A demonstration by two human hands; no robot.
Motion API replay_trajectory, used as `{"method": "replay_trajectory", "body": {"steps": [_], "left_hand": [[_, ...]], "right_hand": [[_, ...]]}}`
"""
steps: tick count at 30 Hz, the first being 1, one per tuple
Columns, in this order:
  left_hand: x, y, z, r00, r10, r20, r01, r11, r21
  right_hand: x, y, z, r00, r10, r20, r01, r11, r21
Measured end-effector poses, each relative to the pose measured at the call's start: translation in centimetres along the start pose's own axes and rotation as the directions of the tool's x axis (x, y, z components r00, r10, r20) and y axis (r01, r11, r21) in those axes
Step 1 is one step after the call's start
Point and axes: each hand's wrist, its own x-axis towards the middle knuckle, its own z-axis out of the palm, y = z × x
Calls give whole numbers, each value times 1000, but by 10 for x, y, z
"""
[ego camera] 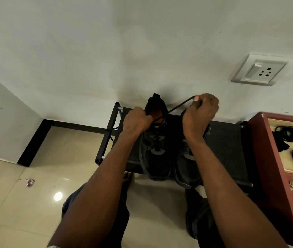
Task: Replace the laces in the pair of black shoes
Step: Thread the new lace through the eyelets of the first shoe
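Two black shoes stand side by side on a black rack (228, 145), toes toward me. The left shoe (155, 154) has grey patches and a lace partly threaded through its eyelets. My left hand (136, 122) is closed on the collar of this shoe, near the top eyelets. My right hand (200, 113) pinches a black lace (179, 104) and holds it taut, up and to the right of the left shoe. The right shoe (186, 169) is partly hidden behind my right wrist.
A red-brown cabinet (270, 158) stands right of the rack, carrying a cream tray (288, 163) with coiled black laces (287, 135). A wall socket (260, 71) is mounted above. Beige tiled floor lies below, with a small wrapper (30, 182) at the left.
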Motion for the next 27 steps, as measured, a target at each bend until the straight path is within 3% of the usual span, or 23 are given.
{"method": "replay_trajectory", "body": {"steps": [2, 4, 6, 8, 10, 11, 14, 16, 18, 19, 20, 22, 24, 27], "left_hand": [[0, -1, 0, 1000, 5, -2, -5, 1000, 2], [1, -2, 0, 1000, 5, -5, -5, 1000, 1], [1, -1, 0, 1000, 1, -7, -1, 1000, -2], [1, -1, 0, 1000, -3, -2, 3, 1000, -9], [1, 0, 1, 1000, -6, 7, 6, 1000, -9], [2, 0, 1, 1000, -7, 10, 7, 1000, -8], [2, -1, 0, 1000, -5, 4, 5, 1000, -15], [1, -2, 0, 1000, -1, -1, 1, 1000, -14], [0, -2, 1, 1000, 7, -8, -7, 1000, -4], [1, -3, 2, 1000, 10, -11, -10, 1000, 0], [1, -4, 2, 1000, 7, -13, -7, 1000, 4], [2, -7, 2, 1000, -22, -14, 22, 1000, 9], [2, -7, 3, 998, -66, 4, 66, 998, 17], [0, -3, 4, 994, -76, 73, 75, 997, 17]], "right_hand": [[1, 0, -2, 998, 36, -52, -38, 999, -35], [-7, -1, 0, 983, -114, 141, 142, 967, -210], [-22, -1, 6, 858, -216, 466, 360, 900, -245], [-37, 1, 13, 672, -229, 704, 516, 827, -223], [-49, 5, 17, 560, -236, 794, 631, 743, -224], [-51, 6, 18, 552, -244, 797, 647, 728, -226], [-44, 5, 18, 615, -249, 748, 599, 764, -238], [-35, 2, 18, 752, -227, 619, 457, 856, -241], [-22, -1, 12, 947, -168, 272, 233, 946, -226], [-15, -2, 6, 987, -132, 94, 150, 964, -219], [-9, -2, 0, 994, -106, 7, 105, 969, -223], [-7, -3, -5, 987, -21, 157, 52, 978, -200], [-20, -6, -2, 905, 87, 416, -12, 984, -179], [-44, -2, 9, 792, 41, 609, 166, 946, -280]]}}
